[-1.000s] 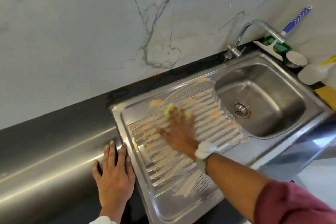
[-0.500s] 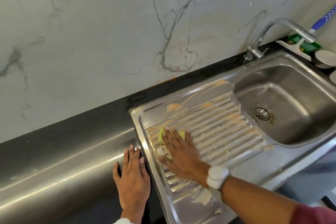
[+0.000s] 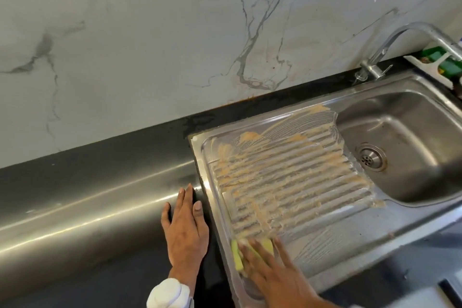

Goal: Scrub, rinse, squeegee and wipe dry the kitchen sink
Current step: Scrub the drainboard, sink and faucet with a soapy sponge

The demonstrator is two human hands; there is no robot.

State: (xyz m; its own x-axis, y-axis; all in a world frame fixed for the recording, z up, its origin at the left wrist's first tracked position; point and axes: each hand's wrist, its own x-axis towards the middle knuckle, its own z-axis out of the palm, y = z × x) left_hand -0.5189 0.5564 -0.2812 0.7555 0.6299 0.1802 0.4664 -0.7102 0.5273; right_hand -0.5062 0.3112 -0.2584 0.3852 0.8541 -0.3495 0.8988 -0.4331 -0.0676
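Flat under the right hand (image 3: 272, 272), the sponge (image 3: 238, 256) lies lengthwise across the drainboard (image 3: 287, 182) ribs

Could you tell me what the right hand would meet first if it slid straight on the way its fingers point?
The right hand, pressing the sponge, points up the ribbed drainboard; it would likely meet the orange paste first.

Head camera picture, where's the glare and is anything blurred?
Head view: bright streaks of glare run along the steel counter left of the sink; the right hand and the yellow sponge under it are smeared by motion blur; the left hand is sharp; wide-angle bending curves the counter edge.
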